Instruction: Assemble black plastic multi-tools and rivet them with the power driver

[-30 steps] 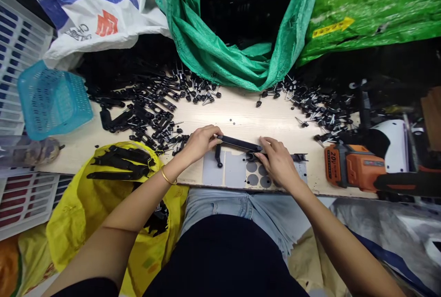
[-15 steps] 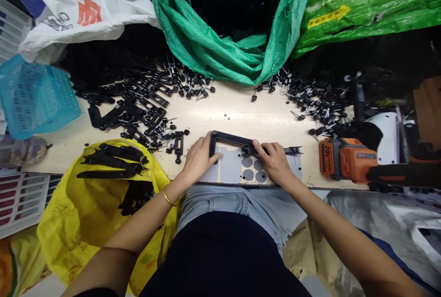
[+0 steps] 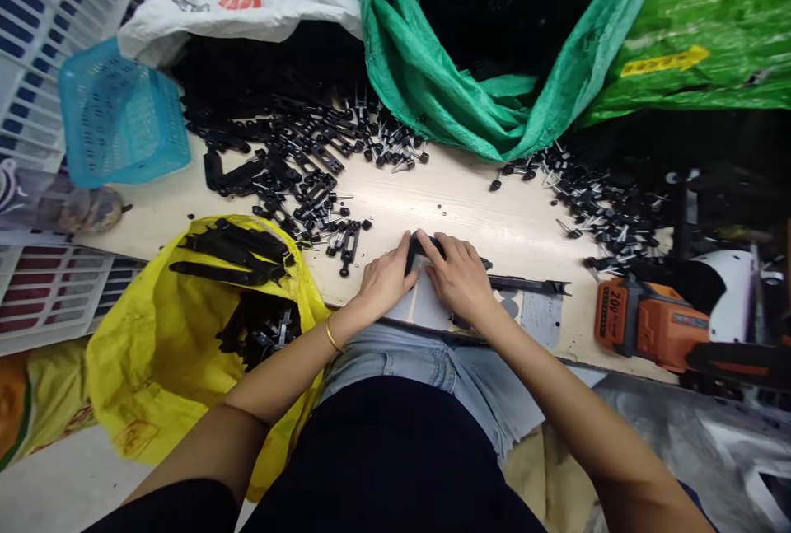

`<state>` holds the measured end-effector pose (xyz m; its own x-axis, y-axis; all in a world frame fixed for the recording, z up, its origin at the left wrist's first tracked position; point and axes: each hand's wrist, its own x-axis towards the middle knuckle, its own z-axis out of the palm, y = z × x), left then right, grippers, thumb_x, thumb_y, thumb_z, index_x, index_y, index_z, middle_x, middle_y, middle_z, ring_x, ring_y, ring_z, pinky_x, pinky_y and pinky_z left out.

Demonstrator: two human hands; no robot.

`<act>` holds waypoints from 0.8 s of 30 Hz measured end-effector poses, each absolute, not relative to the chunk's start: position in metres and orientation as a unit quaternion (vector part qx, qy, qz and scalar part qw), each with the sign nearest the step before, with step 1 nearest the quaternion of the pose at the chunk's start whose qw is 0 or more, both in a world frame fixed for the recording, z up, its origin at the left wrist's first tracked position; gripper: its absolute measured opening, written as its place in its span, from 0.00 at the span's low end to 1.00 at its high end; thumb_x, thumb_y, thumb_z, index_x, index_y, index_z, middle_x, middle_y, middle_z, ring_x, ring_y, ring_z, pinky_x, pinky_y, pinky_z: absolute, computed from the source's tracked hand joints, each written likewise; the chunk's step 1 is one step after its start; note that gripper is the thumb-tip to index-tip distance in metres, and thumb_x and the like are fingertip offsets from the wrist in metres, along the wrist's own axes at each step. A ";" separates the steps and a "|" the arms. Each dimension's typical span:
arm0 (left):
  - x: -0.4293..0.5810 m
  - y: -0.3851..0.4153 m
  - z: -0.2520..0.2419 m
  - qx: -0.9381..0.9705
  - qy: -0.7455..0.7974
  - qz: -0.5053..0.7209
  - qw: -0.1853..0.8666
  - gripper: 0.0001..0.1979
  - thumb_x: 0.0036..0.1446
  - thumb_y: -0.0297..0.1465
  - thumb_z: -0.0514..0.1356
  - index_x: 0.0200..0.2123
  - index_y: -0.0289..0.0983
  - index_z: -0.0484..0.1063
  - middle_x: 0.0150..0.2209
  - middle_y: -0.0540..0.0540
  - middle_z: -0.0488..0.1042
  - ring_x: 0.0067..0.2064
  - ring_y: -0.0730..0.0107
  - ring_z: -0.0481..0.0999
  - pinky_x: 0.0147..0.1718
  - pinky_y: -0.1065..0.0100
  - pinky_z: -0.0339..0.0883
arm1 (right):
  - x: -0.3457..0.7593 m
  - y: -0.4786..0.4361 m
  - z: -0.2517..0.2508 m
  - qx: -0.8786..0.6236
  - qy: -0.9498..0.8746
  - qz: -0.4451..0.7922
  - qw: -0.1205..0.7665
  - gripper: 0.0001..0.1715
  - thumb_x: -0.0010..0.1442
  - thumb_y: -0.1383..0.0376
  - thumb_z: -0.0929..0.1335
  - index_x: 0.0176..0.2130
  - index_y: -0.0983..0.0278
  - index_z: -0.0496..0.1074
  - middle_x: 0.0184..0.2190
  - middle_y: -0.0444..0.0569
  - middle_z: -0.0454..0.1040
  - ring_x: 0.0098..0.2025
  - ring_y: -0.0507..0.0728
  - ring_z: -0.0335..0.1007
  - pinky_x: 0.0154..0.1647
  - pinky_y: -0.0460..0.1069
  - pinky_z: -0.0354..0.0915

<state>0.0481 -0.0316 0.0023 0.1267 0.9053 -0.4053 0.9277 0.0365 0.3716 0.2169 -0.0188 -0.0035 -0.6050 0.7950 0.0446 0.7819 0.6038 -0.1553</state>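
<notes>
A black jointed plastic arm lies on the bench at its front edge, over a grey sheet with round patches. At the arm's left corner, my left hand is closed with thumb and fingers around the end piece. My right hand reaches across from the right, its fingertips pressed on the same corner beside my left fingers. Both hands cover much of the arm's left part; its slim right end sticks out past my right hand.
A yellow bag with black parts hangs at the left front. Behind are heaps of black parts, black-headed pins, a green sack and a blue basket. An orange power tool lies right.
My right hand has moved left along the black arm to join my left hand at its corner. The camera view has shifted to the left.
</notes>
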 end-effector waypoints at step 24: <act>0.023 -0.015 0.026 0.730 0.598 -0.021 0.330 0.31 0.59 0.35 0.55 0.62 0.29 0.52 0.41 0.36 0.76 0.44 0.54 0.76 0.40 0.62 0.69 | 0.205 -0.009 -0.016 -0.410 -0.910 0.029 0.053 0.36 0.60 0.73 0.56 0.66 0.62 0.44 0.51 0.60 0.62 0.47 0.63 0.59 0.46 0.59 0.59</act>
<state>0.0233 -0.0151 0.0256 0.2838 0.8594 -0.4253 0.8868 -0.0665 0.4574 0.2047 -0.0090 -0.0157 -0.6581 0.7494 0.0726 0.7432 0.6620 -0.0966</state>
